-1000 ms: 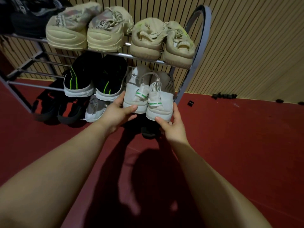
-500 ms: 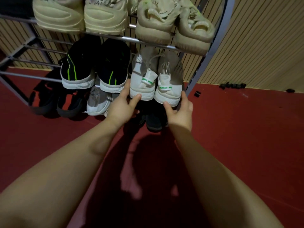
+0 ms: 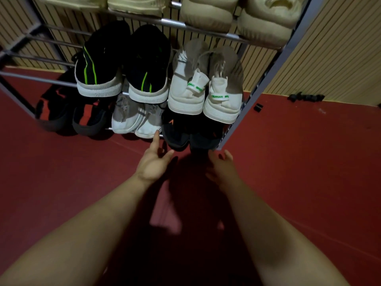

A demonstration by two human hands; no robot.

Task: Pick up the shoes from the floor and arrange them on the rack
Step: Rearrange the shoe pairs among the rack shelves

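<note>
A pair of white shoes with green heel lettering (image 3: 204, 93) rests on the middle tier of the metal shoe rack (image 3: 255, 104), at its right end, heels toward me. My left hand (image 3: 153, 162) hovers below them with fingers spread, holding nothing. My right hand (image 3: 223, 166) is open too, just in front of the rack's right leg. Neither hand touches a shoe. Black shoes with green stripes (image 3: 123, 67) sit to the left on the same tier.
Beige shoes (image 3: 237, 15) fill the top tier. On the bottom tier are dark shoes (image 3: 191, 133), grey-white shoes (image 3: 136, 118) and black-red shoes (image 3: 72, 112). Small black pieces (image 3: 305, 97) lie on the red floor by the slatted wall.
Both hands have let go of the white shoes and drawn back down toward me; the shoes stay on the middle tier. The camera has tilted lower and closer.
</note>
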